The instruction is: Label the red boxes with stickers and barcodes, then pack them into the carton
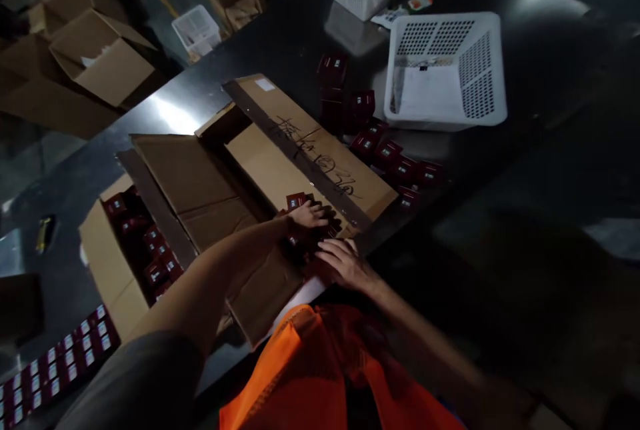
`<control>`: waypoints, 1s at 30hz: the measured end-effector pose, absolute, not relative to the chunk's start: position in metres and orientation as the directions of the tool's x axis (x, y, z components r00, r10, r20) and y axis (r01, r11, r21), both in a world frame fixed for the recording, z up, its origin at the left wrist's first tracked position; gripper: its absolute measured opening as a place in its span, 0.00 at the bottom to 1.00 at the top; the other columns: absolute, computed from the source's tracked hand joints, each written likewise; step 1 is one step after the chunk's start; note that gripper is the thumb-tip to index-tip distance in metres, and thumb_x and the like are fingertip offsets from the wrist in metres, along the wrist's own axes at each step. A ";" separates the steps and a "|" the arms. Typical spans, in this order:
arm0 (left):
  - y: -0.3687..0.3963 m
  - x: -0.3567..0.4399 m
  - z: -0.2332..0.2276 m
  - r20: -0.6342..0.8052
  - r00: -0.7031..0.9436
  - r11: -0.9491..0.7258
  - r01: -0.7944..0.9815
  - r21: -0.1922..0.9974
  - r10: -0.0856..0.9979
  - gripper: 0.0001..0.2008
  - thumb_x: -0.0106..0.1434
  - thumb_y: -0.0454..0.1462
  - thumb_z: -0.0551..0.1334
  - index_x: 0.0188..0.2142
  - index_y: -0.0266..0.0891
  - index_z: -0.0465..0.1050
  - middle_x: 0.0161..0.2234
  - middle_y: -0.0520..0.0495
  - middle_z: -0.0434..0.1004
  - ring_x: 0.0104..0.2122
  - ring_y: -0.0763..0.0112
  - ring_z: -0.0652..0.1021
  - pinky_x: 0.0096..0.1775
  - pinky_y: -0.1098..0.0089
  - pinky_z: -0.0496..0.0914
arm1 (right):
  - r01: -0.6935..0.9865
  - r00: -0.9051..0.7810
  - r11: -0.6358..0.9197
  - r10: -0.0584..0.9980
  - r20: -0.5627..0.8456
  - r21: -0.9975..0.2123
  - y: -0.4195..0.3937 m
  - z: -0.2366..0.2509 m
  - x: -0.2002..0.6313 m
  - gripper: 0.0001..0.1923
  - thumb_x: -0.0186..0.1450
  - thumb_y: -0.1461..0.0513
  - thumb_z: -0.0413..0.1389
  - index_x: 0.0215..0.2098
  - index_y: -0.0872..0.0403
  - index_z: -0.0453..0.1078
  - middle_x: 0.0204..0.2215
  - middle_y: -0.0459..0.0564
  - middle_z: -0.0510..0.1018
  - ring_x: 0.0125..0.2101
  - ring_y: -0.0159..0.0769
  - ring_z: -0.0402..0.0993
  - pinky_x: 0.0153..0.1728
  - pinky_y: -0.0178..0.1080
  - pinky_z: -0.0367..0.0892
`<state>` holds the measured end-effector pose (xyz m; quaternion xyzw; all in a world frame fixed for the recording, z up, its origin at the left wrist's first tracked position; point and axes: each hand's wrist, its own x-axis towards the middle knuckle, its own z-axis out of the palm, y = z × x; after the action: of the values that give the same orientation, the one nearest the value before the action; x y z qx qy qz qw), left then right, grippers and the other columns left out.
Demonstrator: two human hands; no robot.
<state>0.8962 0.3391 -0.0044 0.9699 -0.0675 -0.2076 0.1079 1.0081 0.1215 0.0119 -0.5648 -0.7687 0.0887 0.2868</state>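
My left hand (307, 215) reaches across an open cardboard carton (215, 177) and rests on small dark red boxes (295, 201) inside its near end. Its fingers are spread over them. My right hand (346, 263) lies against the same group of boxes from the near right side, fingers stretched out and partly hiding them. A long carton flap with black handwriting (315, 153) extends along the far side. Both hands touch the boxes, and neither visibly closes around one.
Loose dark red boxes (387, 150) lie beyond the flap, near an upright-sided white basket (445, 117). Another white basket (350, 0) holds a yellow item. A second carton (113, 250) of red boxes stands left, with rows of boxes (60, 363) at lower left.
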 end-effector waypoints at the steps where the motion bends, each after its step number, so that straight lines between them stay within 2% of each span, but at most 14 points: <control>1: 0.338 0.894 -0.002 -0.395 0.904 -0.970 -0.075 0.232 -0.164 0.33 0.54 0.50 0.68 0.58 0.43 0.69 0.55 0.33 0.73 0.53 0.48 0.70 0.54 0.49 0.61 | 0.819 -0.162 0.304 0.936 0.313 -0.486 0.123 0.017 1.013 0.22 0.68 0.57 0.54 0.59 0.53 0.67 0.58 0.57 0.74 0.59 0.45 0.67 0.53 0.48 0.60; 3: 0.338 0.890 0.006 -0.403 0.908 -0.971 -0.014 0.240 -0.113 0.38 0.49 0.53 0.71 0.59 0.47 0.69 0.57 0.35 0.71 0.57 0.44 0.67 0.59 0.43 0.56 | 0.847 -0.093 0.226 0.954 0.284 -0.481 0.127 0.029 1.025 0.30 0.67 0.55 0.54 0.65 0.55 0.61 0.63 0.61 0.68 0.63 0.49 0.62 0.54 0.49 0.62; 4: 0.339 0.889 0.011 -0.408 0.912 -0.966 0.063 0.249 -0.046 0.40 0.48 0.55 0.71 0.60 0.51 0.68 0.59 0.38 0.69 0.60 0.43 0.64 0.61 0.41 0.52 | 0.874 -0.071 0.199 0.955 0.288 -0.443 0.130 0.034 1.033 0.31 0.68 0.56 0.54 0.67 0.55 0.59 0.64 0.61 0.67 0.63 0.49 0.62 0.54 0.48 0.62; 6: 0.343 0.887 0.021 -0.420 0.893 -0.926 0.286 0.246 0.164 0.42 0.51 0.59 0.67 0.63 0.54 0.63 0.64 0.41 0.63 0.64 0.41 0.57 0.64 0.40 0.44 | 0.930 -0.040 0.148 0.951 0.307 -0.336 0.138 0.043 1.053 0.29 0.70 0.59 0.51 0.68 0.51 0.58 0.63 0.58 0.68 0.63 0.48 0.63 0.54 0.46 0.63; 7: 0.346 0.886 0.024 -0.424 0.858 -0.883 0.410 0.228 0.289 0.42 0.54 0.60 0.64 0.66 0.53 0.59 0.66 0.40 0.60 0.65 0.39 0.55 0.64 0.39 0.42 | 0.952 -0.018 0.113 0.949 0.314 -0.286 0.143 0.047 1.065 0.27 0.70 0.60 0.51 0.67 0.49 0.59 0.62 0.56 0.69 0.63 0.48 0.64 0.55 0.46 0.62; 9: 0.352 0.885 0.028 -0.429 0.760 -0.782 0.599 0.172 0.489 0.44 0.61 0.61 0.56 0.70 0.45 0.50 0.68 0.33 0.54 0.65 0.36 0.55 0.62 0.37 0.47 | 0.977 0.064 0.005 0.946 0.317 -0.214 0.158 0.054 1.091 0.26 0.71 0.59 0.49 0.67 0.48 0.60 0.63 0.55 0.69 0.64 0.50 0.62 0.57 0.47 0.60; 11: 0.356 0.884 0.028 -0.456 0.664 -0.692 0.709 0.135 0.592 0.43 0.64 0.59 0.53 0.70 0.38 0.48 0.64 0.28 0.59 0.61 0.37 0.62 0.58 0.42 0.58 | 0.976 0.183 -0.131 0.930 0.320 -0.176 0.176 0.061 1.118 0.26 0.72 0.56 0.47 0.67 0.51 0.60 0.65 0.56 0.66 0.67 0.53 0.56 0.60 0.52 0.56; 13: 0.357 0.884 0.026 -0.496 0.598 -0.627 0.768 0.130 0.629 0.40 0.64 0.58 0.54 0.67 0.38 0.54 0.59 0.31 0.66 0.57 0.43 0.68 0.54 0.51 0.65 | 0.958 0.275 -0.235 0.910 0.310 -0.161 0.193 0.068 1.143 0.29 0.72 0.54 0.46 0.68 0.56 0.58 0.67 0.58 0.61 0.69 0.56 0.47 0.63 0.56 0.52; 15: 0.355 0.886 0.024 -0.520 0.577 -0.601 0.786 0.145 0.630 0.37 0.63 0.58 0.56 0.64 0.40 0.61 0.57 0.34 0.69 0.56 0.46 0.69 0.53 0.56 0.67 | 0.954 0.294 -0.263 0.918 0.267 -0.145 0.206 0.074 1.161 0.30 0.72 0.54 0.46 0.68 0.60 0.57 0.70 0.59 0.55 0.70 0.58 0.41 0.65 0.59 0.47; 20: 0.348 0.892 0.020 -0.532 0.559 -0.559 0.809 0.182 0.636 0.38 0.59 0.57 0.62 0.60 0.35 0.65 0.56 0.31 0.68 0.57 0.43 0.67 0.54 0.53 0.65 | 0.963 0.257 -0.241 0.955 0.147 -0.120 0.221 0.079 1.173 0.29 0.71 0.51 0.48 0.65 0.58 0.62 0.72 0.59 0.45 0.70 0.63 0.36 0.65 0.64 0.42; 24: 0.353 0.888 0.015 -0.543 0.572 -0.526 0.811 0.257 0.615 0.35 0.58 0.53 0.66 0.60 0.40 0.66 0.56 0.35 0.69 0.57 0.48 0.68 0.55 0.56 0.66 | 0.966 0.251 -0.241 0.961 0.118 -0.093 0.223 0.078 1.161 0.30 0.68 0.51 0.52 0.65 0.54 0.62 0.73 0.58 0.38 0.70 0.68 0.33 0.63 0.69 0.41; 27: 0.361 0.879 0.013 -0.545 0.596 -0.499 0.799 0.335 0.589 0.25 0.65 0.48 0.63 0.58 0.42 0.68 0.56 0.40 0.70 0.55 0.56 0.71 0.54 0.55 0.68 | 0.981 0.184 -0.178 0.979 0.088 -0.074 0.218 0.074 1.146 0.25 0.69 0.49 0.51 0.59 0.50 0.70 0.73 0.55 0.45 0.69 0.70 0.32 0.60 0.76 0.38; 30: 0.369 0.873 0.013 -0.540 0.571 -0.440 0.821 0.365 0.618 0.19 0.69 0.45 0.58 0.56 0.40 0.69 0.54 0.41 0.72 0.51 0.60 0.75 0.53 0.53 0.70 | 0.992 0.114 -0.112 0.993 0.042 -0.054 0.209 0.063 1.133 0.21 0.70 0.49 0.50 0.44 0.52 0.79 0.70 0.55 0.54 0.69 0.67 0.38 0.59 0.79 0.38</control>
<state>0.8729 0.3694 0.0132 0.8321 0.4322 -0.1657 0.3055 1.1329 0.2091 0.0634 -0.7457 -0.6654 0.0024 0.0338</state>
